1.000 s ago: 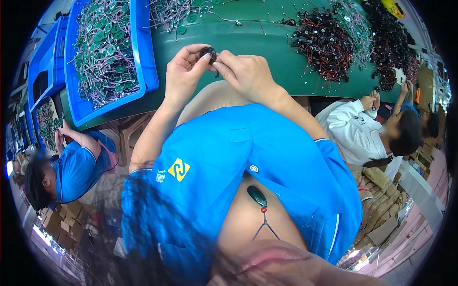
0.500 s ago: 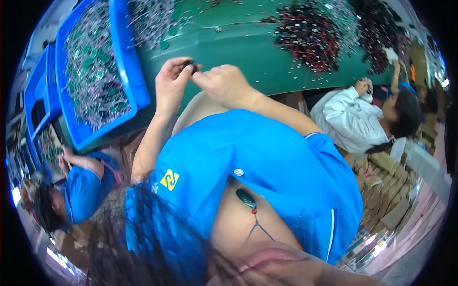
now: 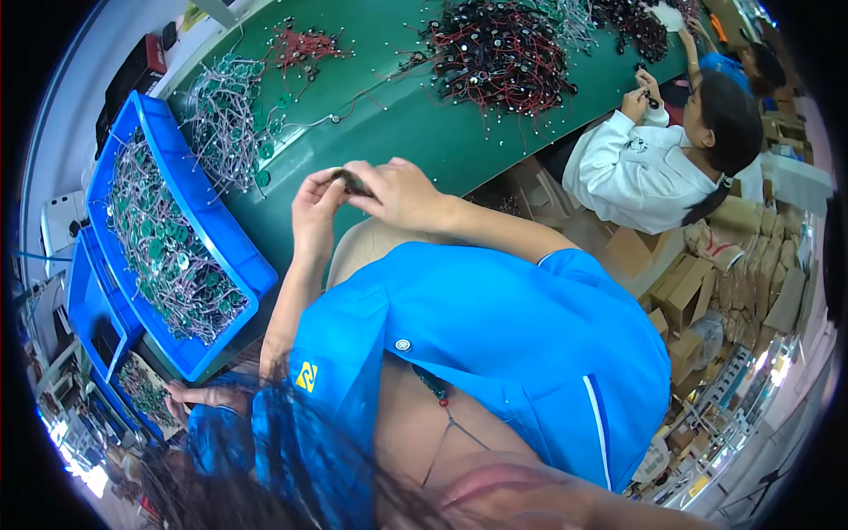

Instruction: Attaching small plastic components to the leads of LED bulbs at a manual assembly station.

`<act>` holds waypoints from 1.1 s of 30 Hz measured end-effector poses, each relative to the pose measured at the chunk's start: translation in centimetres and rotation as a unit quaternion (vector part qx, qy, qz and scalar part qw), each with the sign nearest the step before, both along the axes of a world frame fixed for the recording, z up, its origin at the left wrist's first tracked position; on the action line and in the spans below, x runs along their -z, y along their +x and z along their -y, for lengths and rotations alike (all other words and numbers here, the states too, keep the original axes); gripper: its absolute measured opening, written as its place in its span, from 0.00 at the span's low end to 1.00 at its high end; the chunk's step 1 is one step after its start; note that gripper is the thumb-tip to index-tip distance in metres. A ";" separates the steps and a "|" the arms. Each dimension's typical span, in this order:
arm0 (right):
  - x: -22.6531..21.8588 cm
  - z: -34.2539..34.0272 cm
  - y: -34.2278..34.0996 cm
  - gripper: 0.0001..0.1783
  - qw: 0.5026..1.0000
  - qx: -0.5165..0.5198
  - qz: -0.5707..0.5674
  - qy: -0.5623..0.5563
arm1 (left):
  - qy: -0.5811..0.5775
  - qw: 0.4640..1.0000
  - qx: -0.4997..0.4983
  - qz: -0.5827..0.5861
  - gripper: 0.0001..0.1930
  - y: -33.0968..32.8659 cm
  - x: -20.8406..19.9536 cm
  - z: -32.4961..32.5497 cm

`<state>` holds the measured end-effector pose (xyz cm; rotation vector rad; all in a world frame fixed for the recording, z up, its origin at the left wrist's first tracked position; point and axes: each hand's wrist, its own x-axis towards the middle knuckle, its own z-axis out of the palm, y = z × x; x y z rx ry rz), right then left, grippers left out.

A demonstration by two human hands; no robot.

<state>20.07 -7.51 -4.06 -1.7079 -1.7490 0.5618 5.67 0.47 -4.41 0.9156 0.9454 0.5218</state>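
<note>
Both hands meet over the near edge of the green worktable (image 3: 371,124), close in front of my body. My left hand (image 3: 314,201) has its thumb and fingertips pinched on a small dark part (image 3: 353,183). From the other side, the fingers of my right hand (image 3: 405,196) close on the same part. Fingers cover most of it, so its exact kind cannot be made out. Beyond my hands, a single wire lead (image 3: 336,118) lies stretched across the table. A large pile of black round parts with red wires (image 3: 499,62) sits further right.
At left stands a blue bin (image 3: 237,256) full of green discs with pale wires. More such pieces (image 3: 221,124) lie beside it, and a small red-wired heap (image 3: 305,49) lies at the back. A co-worker in white (image 3: 627,168) sits at right; another person's hand (image 3: 199,397) shows lower left.
The view has shifted, so the table, bin and piles sit differently in the picture. Both hands remain together on the small dark part, and the fingers have changed position slightly.
</note>
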 end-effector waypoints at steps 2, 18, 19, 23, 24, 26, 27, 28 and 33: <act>0.3 0.0 1.9 0.19 0.998 0.052 -0.012 -0.013 | 0.037 0.997 0.071 0.001 0.14 1.8 0.2 -0.5; 3.2 -3.2 23.7 0.09 0.909 0.375 0.134 0.122 | 0.585 0.663 0.097 -0.457 0.47 12.1 11.9 -17.1; 3.4 -4.3 23.6 0.08 0.912 0.375 0.121 0.119 | 0.581 0.650 0.096 -0.481 0.47 12.6 12.3 -18.4; 3.9 -6.6 24.8 0.06 0.917 0.382 0.021 0.114 | 0.593 0.608 0.092 -0.519 0.43 13.8 16.8 -23.5; 4.3 -6.6 26.0 0.05 0.914 0.387 0.021 0.119 | 0.597 0.590 0.091 -0.536 0.40 14.8 17.2 -24.2; 4.2 -6.5 27.8 0.05 0.905 0.407 0.032 0.124 | 0.631 0.559 0.075 -0.533 0.30 15.3 17.9 -26.3; 4.6 -6.6 28.9 0.05 0.898 0.422 0.013 0.122 | 0.636 0.574 0.079 -0.510 0.28 15.5 18.0 -27.6; 5.2 -6.9 29.7 0.05 0.893 0.433 -0.010 0.119 | 0.639 0.587 0.083 -0.490 0.25 15.4 17.6 -28.6; 6.5 -7.6 34.8 0.06 0.888 0.428 -0.066 0.154 | 0.564 0.596 0.175 -0.544 0.35 15.8 13.5 -28.5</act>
